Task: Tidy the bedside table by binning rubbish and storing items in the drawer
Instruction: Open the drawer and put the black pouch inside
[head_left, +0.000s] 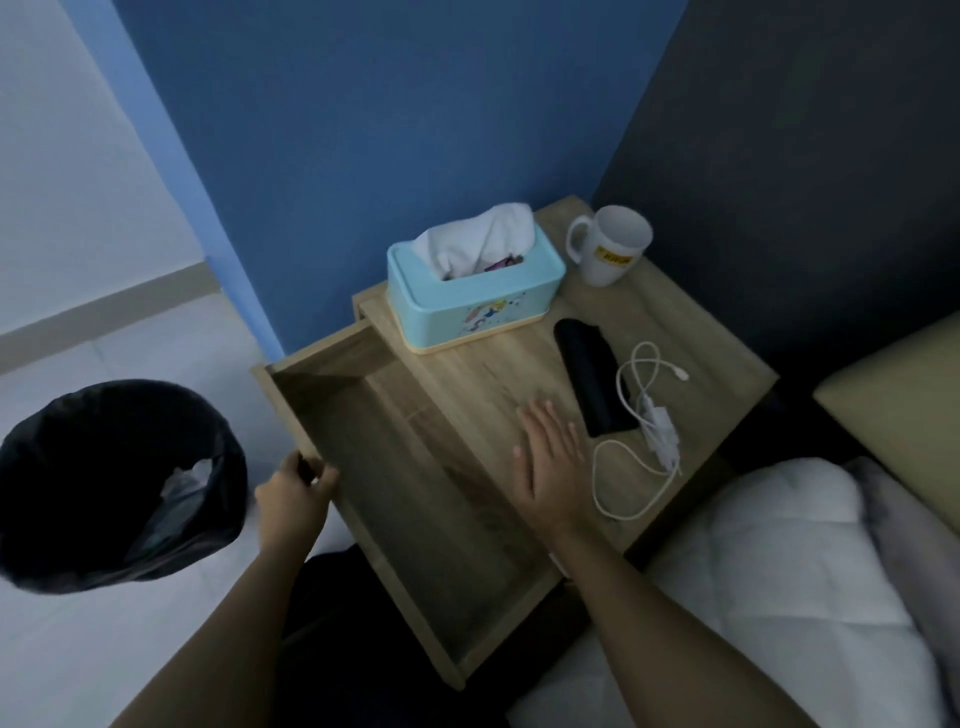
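Leftmost, the bin (119, 488) stands on the floor; the left hand (293, 496) grips the open drawer (395, 499) front. Further right, the right hand (550, 457), fingers spread flat and empty, hovers on the desk (691, 332) beside the black case (592, 379) (probably light, stiff) and limp white cable (639, 441). Dimness hides detail.

Mug label (613, 256) — print blurred, unreadable
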